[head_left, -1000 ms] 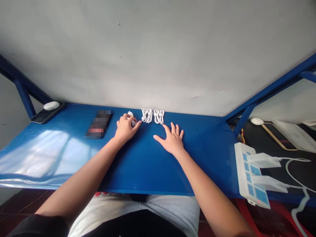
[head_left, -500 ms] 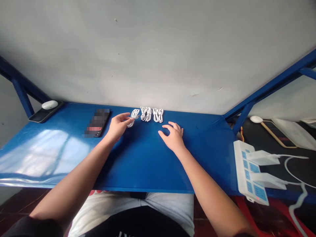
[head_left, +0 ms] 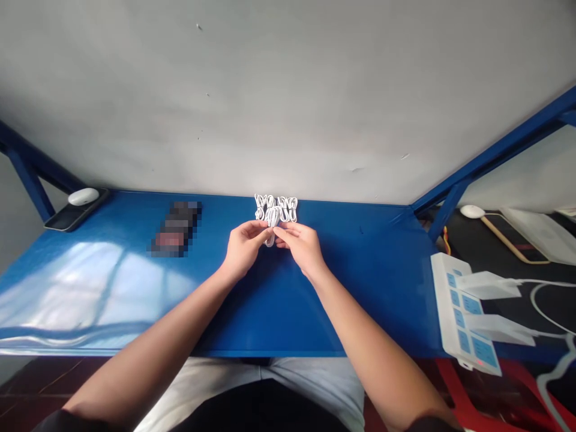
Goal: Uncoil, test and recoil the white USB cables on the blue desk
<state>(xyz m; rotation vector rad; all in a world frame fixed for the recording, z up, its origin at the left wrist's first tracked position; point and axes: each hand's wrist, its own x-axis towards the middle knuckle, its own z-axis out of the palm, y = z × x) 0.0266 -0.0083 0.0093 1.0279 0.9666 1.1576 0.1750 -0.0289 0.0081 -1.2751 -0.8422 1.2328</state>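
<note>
My left hand (head_left: 243, 247) and my right hand (head_left: 300, 245) meet over the middle of the blue table (head_left: 369, 282). Between their pinched fingertips they hold a small coiled white cable (head_left: 270, 225), lifted a little off the tabletop. Two more coiled white cables (head_left: 278, 205) lie side by side just behind it, close to the grey wall. Both hands have fingers closed on the held coil.
A phone (head_left: 174, 231) lies left of the hands. A white mouse on a dark pad (head_left: 77, 204) sits in the far left corner. At the right edge a white power strip (head_left: 464, 312) carries two white chargers with cables. Another desk with a mouse (head_left: 472, 211) stands beyond.
My left hand picked up the leftmost cable coil and carried it right to the centre. My right hand lifted from lying flat on the table and closed on the same coil.
</note>
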